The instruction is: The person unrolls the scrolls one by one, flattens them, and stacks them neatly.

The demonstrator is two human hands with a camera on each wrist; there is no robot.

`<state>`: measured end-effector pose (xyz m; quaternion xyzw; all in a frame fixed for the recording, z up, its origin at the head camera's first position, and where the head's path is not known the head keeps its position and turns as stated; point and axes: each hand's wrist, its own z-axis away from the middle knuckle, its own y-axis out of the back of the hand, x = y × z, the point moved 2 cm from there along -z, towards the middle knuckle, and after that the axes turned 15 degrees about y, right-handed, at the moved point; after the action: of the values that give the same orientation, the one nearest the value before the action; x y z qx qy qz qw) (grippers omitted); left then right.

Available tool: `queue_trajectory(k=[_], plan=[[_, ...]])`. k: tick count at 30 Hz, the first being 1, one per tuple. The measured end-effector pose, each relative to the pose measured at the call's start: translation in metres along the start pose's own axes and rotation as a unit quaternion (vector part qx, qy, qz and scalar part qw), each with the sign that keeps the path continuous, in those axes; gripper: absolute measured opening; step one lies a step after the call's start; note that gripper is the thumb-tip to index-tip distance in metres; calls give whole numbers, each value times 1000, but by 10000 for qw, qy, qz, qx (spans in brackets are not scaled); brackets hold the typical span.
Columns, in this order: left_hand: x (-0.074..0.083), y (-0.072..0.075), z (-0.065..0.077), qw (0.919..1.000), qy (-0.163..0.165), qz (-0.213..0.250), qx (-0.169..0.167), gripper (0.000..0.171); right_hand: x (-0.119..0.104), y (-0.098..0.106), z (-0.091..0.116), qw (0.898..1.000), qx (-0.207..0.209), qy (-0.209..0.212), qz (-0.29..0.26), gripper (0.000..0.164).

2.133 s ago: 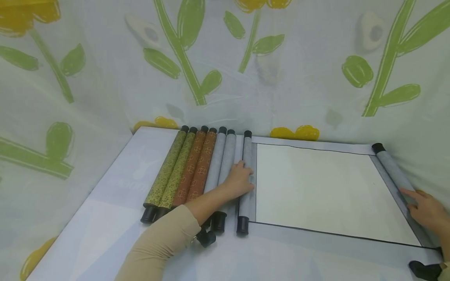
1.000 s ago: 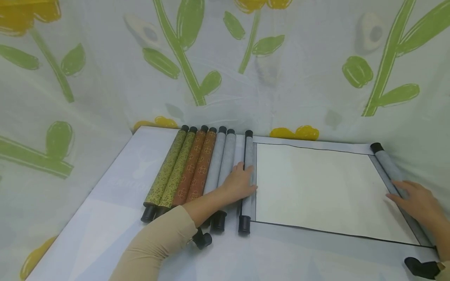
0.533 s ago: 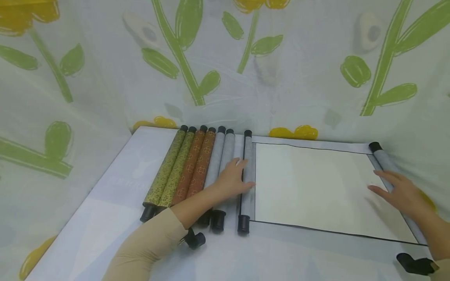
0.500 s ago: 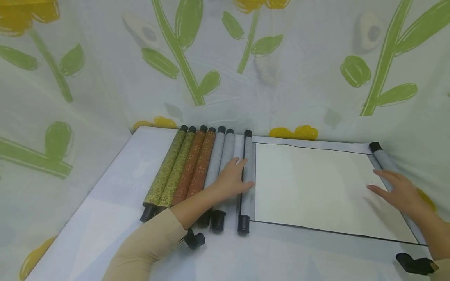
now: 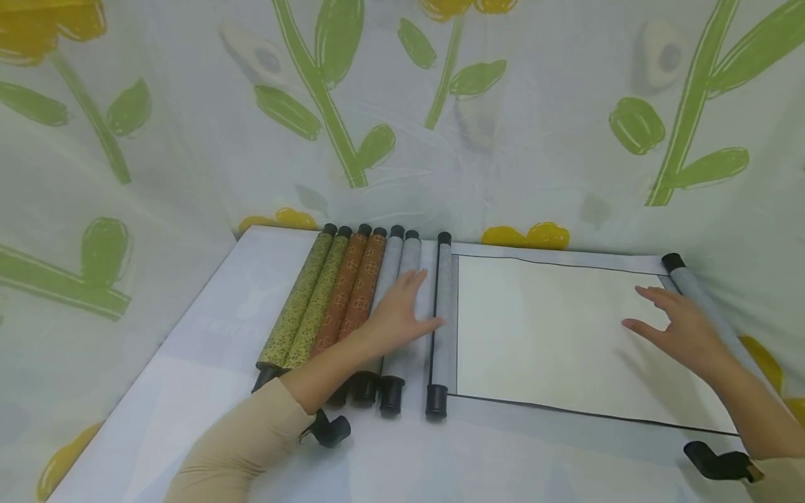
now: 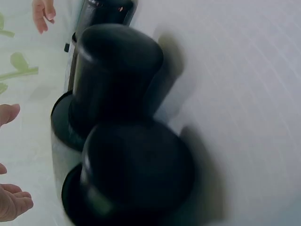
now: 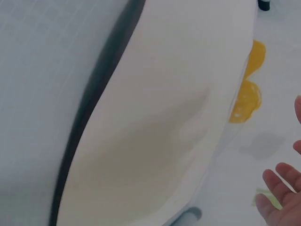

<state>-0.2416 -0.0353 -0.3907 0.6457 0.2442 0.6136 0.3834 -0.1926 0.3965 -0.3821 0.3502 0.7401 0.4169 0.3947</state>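
A grey scroll lies unrolled on the table, its blank cream sheet (image 5: 553, 335) between a left roller (image 5: 443, 314) and a right roller (image 5: 711, 300). My left hand (image 5: 393, 318) hovers over the rolled grey scrolls (image 5: 396, 363), fingers spread, its thumb near the left roller. Whether it touches anything I cannot tell. My right hand (image 5: 685, 332) is raised above the sheet's right part, fingers apart and holding nothing; its shadow falls on the paper. In the left wrist view, black end caps (image 6: 117, 70) fill the middle. Fingers of the right hand (image 7: 284, 197) show in the right wrist view.
Left of the grey scrolls lie two brown flowered scrolls (image 5: 358, 286) and two yellow-green patterned scrolls (image 5: 302, 300), side by side. A pale table (image 5: 189, 363) bears everything. Behind it hangs a white cloth (image 5: 534, 161) printed with plants. Black wrist devices (image 5: 720, 462) sit at both cuffs.
My right hand has left the right roller and moved left over the sheet. My left hand has come off the left roller and shifted left. The scroll stays spread flat.
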Motion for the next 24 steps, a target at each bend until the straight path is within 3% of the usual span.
queue_trajectory(k=[10,15,24], plan=[[-16,22,5,9989,109,313,322,92,-33,-7,-21,9998,-116,74,-132,69],[-27,32,8,9986,55,235,464,95,-53,-13,-36,9995,-51,223,-198,69],[-42,41,8,9941,702,759,338,102,-86,-24,-60,9972,53,577,-475,69]])
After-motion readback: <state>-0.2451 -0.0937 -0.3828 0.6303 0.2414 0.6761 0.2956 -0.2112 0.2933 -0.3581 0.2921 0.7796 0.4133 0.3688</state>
